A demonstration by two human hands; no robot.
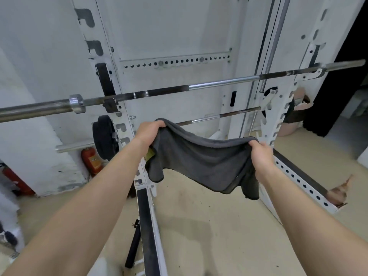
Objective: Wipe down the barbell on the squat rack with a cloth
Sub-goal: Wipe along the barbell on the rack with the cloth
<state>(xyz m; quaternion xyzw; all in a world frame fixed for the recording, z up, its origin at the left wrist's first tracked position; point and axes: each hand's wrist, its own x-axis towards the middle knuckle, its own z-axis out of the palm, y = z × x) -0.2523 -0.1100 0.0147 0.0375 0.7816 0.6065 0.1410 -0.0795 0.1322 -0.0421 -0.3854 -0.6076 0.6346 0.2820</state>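
A long steel barbell (219, 83) rests across the white squat rack (278, 108), running from lower left to upper right, with dark knurled sections and a collar near the left upright. Below it and in front of it, a dark grey cloth (199, 160) hangs spread between both hands. My left hand (148, 131) grips its left top corner. My right hand (260, 154) grips its right top edge. The cloth sags in the middle and does not touch the barbell.
A second bar (217, 116) sits lower on the rack behind the cloth. A black weight plate (104, 137) hangs on the left upright. Red fire extinguishers (92, 160) stand against the wall. White safety arms (302, 182) reach toward me on both sides.
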